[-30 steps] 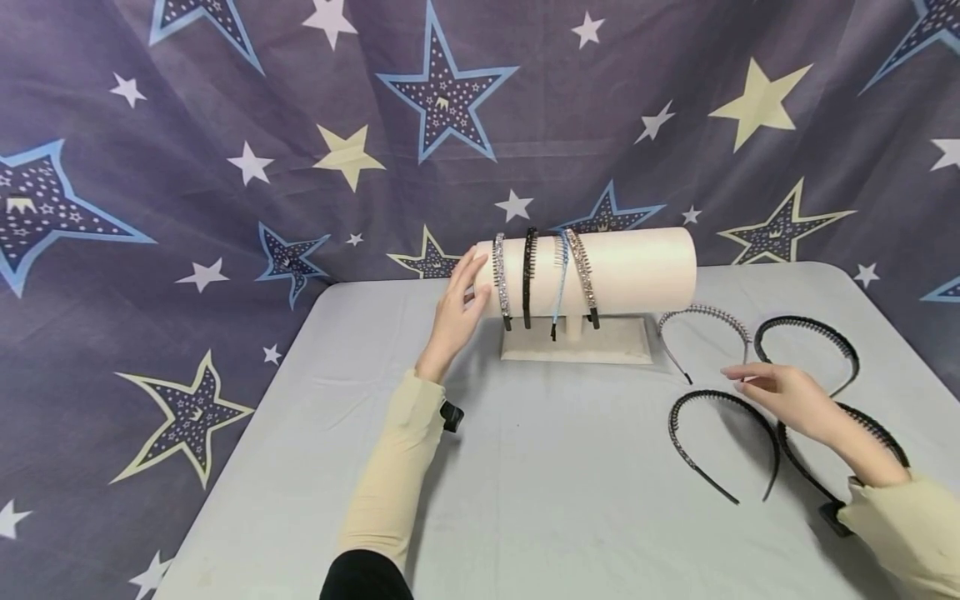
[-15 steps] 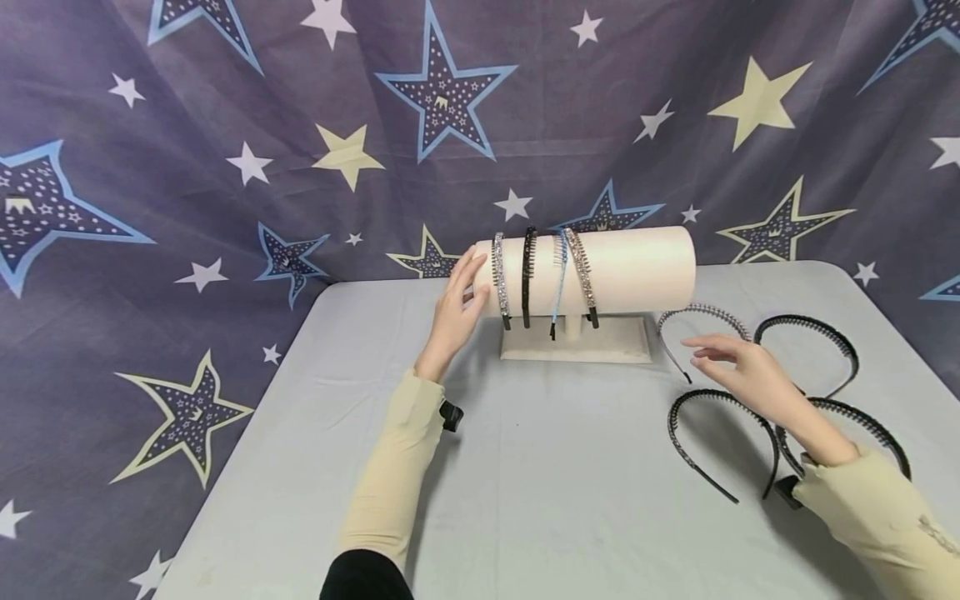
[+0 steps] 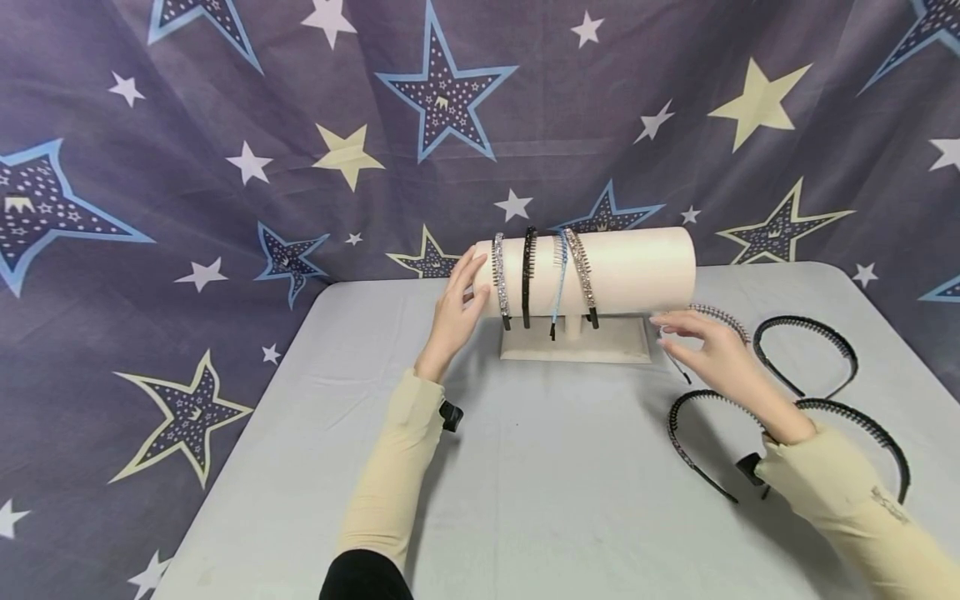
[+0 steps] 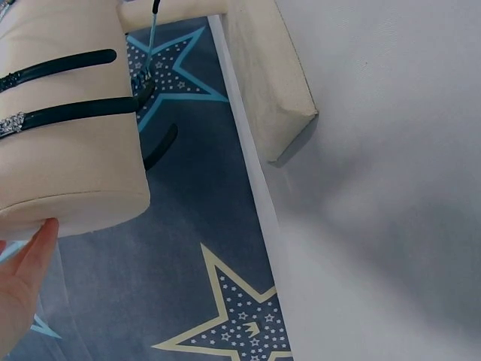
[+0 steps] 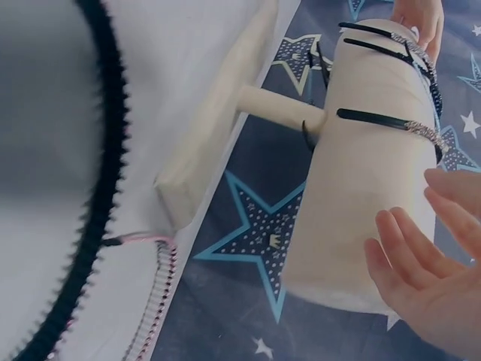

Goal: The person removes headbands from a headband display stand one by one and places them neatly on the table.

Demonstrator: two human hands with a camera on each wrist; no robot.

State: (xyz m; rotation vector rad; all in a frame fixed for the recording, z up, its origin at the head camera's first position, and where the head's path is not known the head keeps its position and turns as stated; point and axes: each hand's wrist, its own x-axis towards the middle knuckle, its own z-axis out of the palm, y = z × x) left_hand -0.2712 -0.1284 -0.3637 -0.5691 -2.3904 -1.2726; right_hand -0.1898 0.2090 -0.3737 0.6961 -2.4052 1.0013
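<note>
A cream display roll (image 3: 641,267) lies horizontally on its stand. Several headbands circle its left half: a silver glittery headband (image 3: 501,279), a black headband (image 3: 528,279), a blue headband (image 3: 561,275) and a rhinestone headband (image 3: 583,271). Against the roll's left end rests my left hand (image 3: 453,312), its straight fingers touching the end face in the left wrist view (image 4: 34,263). My right hand (image 3: 708,354) hovers by the roll's lower right end, fingers relaxed and holding nothing. It partly hides a pale beaded headband (image 3: 720,315) on the table.
Several more headbands lie at the right of the grey-covered table (image 3: 540,500): a black headband (image 3: 813,323) at the back, a black headband (image 3: 678,442) in front and another (image 3: 862,414) under the right forearm. A star-patterned curtain (image 3: 442,192) hangs behind.
My right hand has moved left and slightly back, from above the headbands on the table to beside the roll's right end. The left hand and the roll have stayed put.
</note>
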